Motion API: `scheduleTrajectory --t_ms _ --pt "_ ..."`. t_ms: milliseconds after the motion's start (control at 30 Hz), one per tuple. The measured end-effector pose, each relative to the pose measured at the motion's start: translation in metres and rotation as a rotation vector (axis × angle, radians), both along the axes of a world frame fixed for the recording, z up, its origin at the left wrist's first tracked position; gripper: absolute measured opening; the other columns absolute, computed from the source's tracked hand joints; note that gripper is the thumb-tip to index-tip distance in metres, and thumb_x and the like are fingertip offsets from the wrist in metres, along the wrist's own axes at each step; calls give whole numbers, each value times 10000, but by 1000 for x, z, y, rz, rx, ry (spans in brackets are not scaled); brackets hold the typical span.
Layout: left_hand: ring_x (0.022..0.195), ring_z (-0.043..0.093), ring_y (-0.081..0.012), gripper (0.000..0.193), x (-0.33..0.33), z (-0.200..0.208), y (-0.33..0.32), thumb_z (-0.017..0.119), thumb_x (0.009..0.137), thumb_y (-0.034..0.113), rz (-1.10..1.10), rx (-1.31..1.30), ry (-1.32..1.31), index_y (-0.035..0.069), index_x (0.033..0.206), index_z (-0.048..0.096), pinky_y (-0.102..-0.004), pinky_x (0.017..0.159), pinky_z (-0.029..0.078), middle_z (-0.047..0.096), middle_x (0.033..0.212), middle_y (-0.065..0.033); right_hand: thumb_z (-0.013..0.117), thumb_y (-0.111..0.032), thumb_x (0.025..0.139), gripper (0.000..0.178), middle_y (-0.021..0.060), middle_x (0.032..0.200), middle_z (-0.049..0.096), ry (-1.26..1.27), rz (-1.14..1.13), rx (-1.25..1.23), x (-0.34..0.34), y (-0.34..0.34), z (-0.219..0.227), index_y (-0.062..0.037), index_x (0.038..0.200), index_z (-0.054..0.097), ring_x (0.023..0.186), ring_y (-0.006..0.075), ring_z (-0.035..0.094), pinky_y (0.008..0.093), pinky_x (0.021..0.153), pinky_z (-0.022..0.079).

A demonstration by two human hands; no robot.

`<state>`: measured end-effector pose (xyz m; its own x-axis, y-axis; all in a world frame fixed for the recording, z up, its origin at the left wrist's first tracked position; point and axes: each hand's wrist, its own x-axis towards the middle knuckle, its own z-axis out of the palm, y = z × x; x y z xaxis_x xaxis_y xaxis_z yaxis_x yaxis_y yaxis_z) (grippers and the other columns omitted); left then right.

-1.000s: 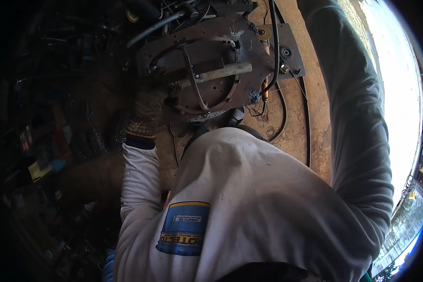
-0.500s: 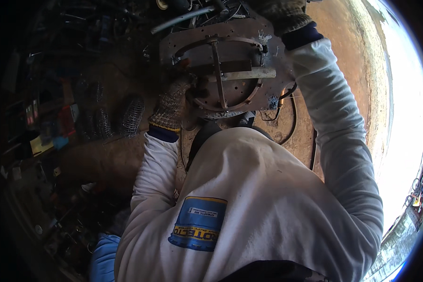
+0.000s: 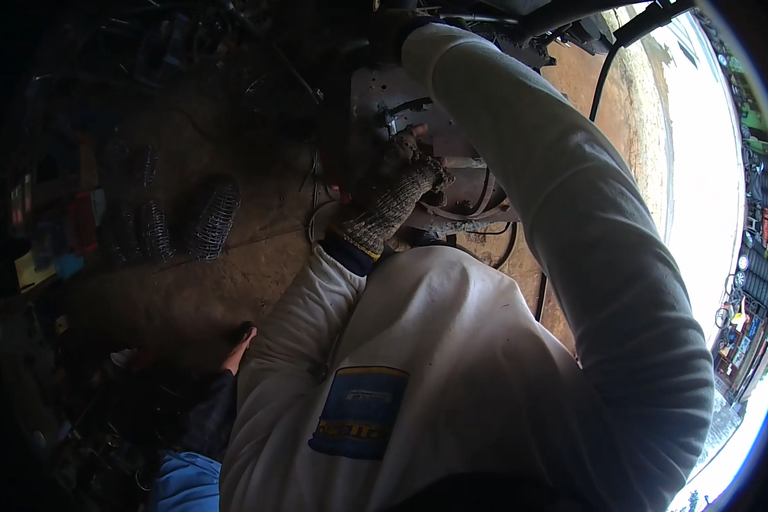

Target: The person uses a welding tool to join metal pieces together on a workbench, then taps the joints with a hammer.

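Observation:
My left hand, in a grey-brown knitted glove, is over the left part of a curved metal frame on a brown metal plate. Its fingers are curled in; what they close on does not show. A pale bar sticks out just right of it. My right arm stretches across the plate to the top edge, covering its right side. The right hand is lost in shadow past the dark cuff, so its fingers cannot be made out.
Several wire coils stand on the brown floor to the left. A dark cable hangs at the upper right near dark metal bars. Another person's foot and blue clothing show at the lower left.
My view has shifted, so the plate appears farther right. My right arm has swung left across the plate toward the far side. My left hand sits farther in over the frame.

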<state>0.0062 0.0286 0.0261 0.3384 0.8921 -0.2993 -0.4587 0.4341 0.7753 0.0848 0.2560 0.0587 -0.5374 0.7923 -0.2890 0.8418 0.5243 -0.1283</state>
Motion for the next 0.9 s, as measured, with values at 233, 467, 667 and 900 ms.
scheduleTrajectory --t_ms 233,467,667,900 --pt "887 624 -180 494 -18 -9 9 578 888 31 -174 22 -14 38 1341 383 -312 724 554 611 1031 -93 593 -506 827 483 155 1050 647 132 31 -65 12 17 -31 -139 1139 627 984 313 612 435 829 488" --pt "913 639 -218 442 -23 -29 12 557 908 52 -269 220 85 54 1324 405 -339 738 564 613 1066 -120 701 -409 763 379 150 1012 646 105 206 237 83 -4 50 -141 1030 671 870 315 619 428 768 497" --pt "934 630 -295 397 -20 -82 19 536 921 83 -270 741 433 47 1302 431 -412 731 572 603 1075 -155 574 -222 897 333 116 975 650 295 -138 -275 93 -55 88 -49 1182 579 837 209 625 346 748 514" --pt "1059 564 -377 456 -23 -69 34 375 992 279 -317 858 355 -48 1310 379 -529 856 514 562 1120 -212 420 -136 988 352 125 1061 629 1071 -304 -990 168 -73 65 -9 1315 458 843 195 621 306 717 517"
